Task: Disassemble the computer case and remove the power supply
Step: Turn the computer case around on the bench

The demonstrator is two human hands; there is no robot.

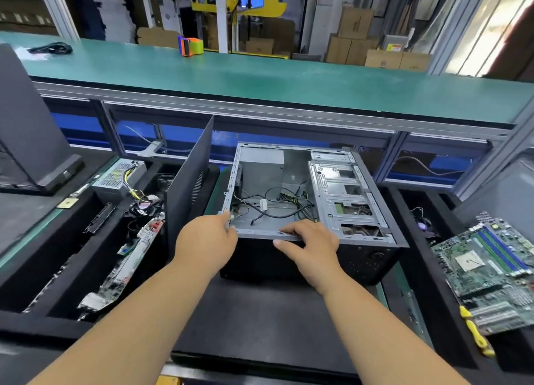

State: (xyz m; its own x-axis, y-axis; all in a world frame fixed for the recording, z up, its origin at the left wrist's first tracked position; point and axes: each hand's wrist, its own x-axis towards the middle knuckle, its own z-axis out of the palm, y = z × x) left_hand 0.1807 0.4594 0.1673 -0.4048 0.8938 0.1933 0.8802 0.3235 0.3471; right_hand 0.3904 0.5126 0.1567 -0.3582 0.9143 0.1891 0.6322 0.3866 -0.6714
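Now both hands at open computer case (303, 199) (power supply (261, 167) inside): left hand (206, 240) pinches corner, right hand (307, 244) grips rim.

The left hand (206, 240) hides the computer case (303, 199) corner at its 8 o'clock, so its fingertips' grip cannot be told. The right hand (307, 247) covers the near rim, fingertips curled out of sight. At 3 o'clock the motherboard (488, 274) is cut off by the edge.
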